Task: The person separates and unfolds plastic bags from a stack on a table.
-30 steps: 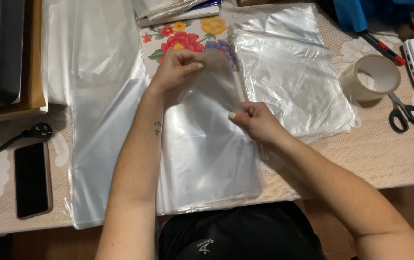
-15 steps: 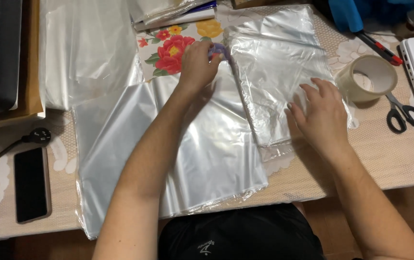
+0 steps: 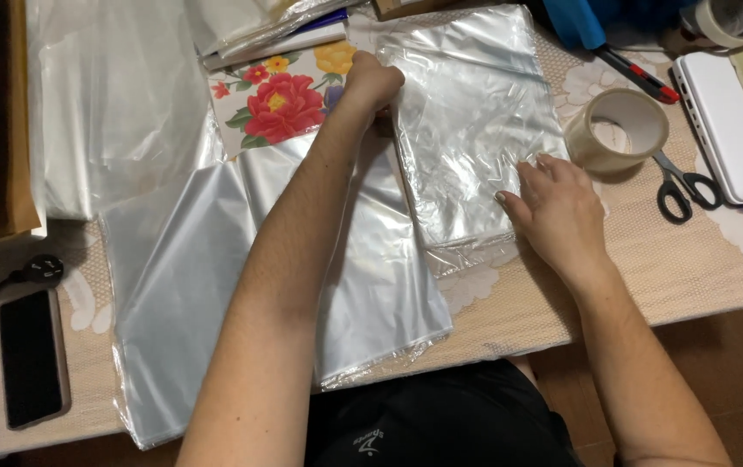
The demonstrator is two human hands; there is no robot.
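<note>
A wooden surface (image 3: 700,268) under a lacy cloth fills my view from the head camera, crowded with clear plastic. My left hand (image 3: 373,82) reaches far forward and its fingers are curled, pinching the top left corner of a stack of clear plastic bags (image 3: 466,121) that lies right of centre. My right hand (image 3: 557,207) rests flat on the stack's lower right part, fingers spread and pressing down. I judge the slick bags could slide or fan apart if the pinch lifts more than one layer, and static could make them cling together. The stack looks glossy, crinkled and see-through, with bright glare on its folds. A larger sheet of plastic (image 3: 181,285) lies beneath my left forearm, reaching the near edge. A roll of tape (image 3: 618,130) sits just beside the stack, with scissors (image 3: 682,186) near it, close enough to be knocked. A dark phone (image 3: 32,359) lies well apart at far left.
</note>
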